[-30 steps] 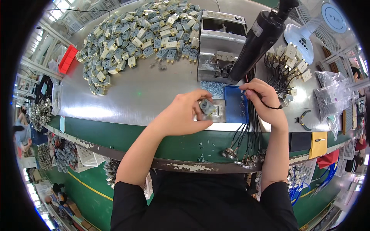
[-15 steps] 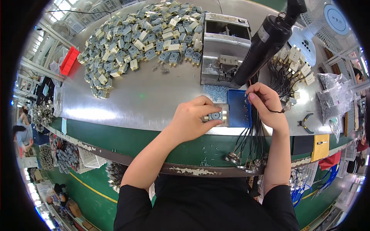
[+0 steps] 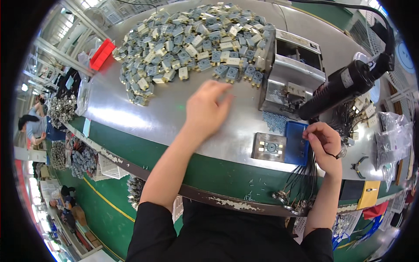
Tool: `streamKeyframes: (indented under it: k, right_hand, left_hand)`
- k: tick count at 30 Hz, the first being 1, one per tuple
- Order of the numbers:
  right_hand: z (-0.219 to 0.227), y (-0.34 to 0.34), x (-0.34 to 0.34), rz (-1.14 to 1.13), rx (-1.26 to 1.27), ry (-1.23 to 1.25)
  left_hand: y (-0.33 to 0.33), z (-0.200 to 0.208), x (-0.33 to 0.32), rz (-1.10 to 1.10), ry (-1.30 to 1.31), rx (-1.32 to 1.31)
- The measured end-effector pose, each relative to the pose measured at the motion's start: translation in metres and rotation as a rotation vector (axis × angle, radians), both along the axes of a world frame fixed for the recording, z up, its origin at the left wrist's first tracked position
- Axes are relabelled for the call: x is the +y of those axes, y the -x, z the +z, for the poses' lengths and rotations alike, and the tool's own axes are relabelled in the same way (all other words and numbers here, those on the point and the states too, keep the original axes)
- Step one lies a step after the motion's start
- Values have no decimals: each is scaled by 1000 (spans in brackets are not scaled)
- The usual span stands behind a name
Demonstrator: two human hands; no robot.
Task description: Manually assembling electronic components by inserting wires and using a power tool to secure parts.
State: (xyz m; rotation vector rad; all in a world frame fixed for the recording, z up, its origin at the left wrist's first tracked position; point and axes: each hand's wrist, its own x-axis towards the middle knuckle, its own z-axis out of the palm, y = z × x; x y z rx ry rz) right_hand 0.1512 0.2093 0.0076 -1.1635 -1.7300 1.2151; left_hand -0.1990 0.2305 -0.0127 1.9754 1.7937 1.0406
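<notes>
My left hand (image 3: 206,108) is over the steel tabletop just short of a big pile of small grey-and-cream socket housings (image 3: 192,49). Its thumb and fingers are apart and I see nothing in them. The fingers of my right hand (image 3: 325,146) are pinched beside a shallow blue tray (image 3: 295,142), closed on a thin black cable (image 3: 334,155). One grey housing (image 3: 272,148) lies in a square metal fixture (image 3: 257,153) left of the tray. More black cables (image 3: 309,172) hang over the table's front edge below my right hand.
Behind the tray lie small bluish screws (image 3: 274,122). A metal box machine (image 3: 279,87) stands behind them, with a black cylindrical power tool (image 3: 336,89) slanting beside it. Pliers (image 3: 359,167) and a plastic bag (image 3: 392,137) are at right, a red bin (image 3: 102,54) at far left.
My left hand has let go of the housing in the fixture and moved left and away toward the pile. My right hand keeps its pinch on the cable. The whole view has shifted.
</notes>
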Motion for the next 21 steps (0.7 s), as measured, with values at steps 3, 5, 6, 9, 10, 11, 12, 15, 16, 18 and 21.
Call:
streamKeyframes:
  k: [3, 5, 6, 9, 10, 11, 12, 15, 16, 18, 21]
  right_hand:
    - [6, 5, 4, 53, -56, -162]
    - [7, 11, 4, 24, -42, -305]
    - [8, 11, 3, 24, -41, -306]
    - [13, 10, 0, 21, -46, -321]
    - [14, 10, 0, 35, -59, -331]
    - [16, 11, -1, 50, -73, -341]
    - [16, 11, -2, 43, -74, -345]
    - [16, 15, -2, 159, -56, -285]
    - [17, 20, -2, 148, -63, -284]
    - [20, 37, 1, 185, -21, -432]
    - [29, 51, 8, 209, -67, -291]
  left_hand:
    - [42, -14, 23, 83, -15, 177]
    - [53, -18, 31, -10, -20, 313]
    - [54, -18, 33, -10, -21, 314]
    - [56, -17, 36, -80, -83, 401]
    - [55, -17, 35, -105, -147, 398]
    - [55, -17, 33, -131, -210, 394]
    - [50, -16, 31, -136, -215, 394]
    - [32, -10, 13, -219, -113, -76]
    - [23, -4, 3, -252, 132, -451]
    - [9, 3, -13, -281, 388, -826]
    - [-19, 6, -30, -401, 505, -1035]
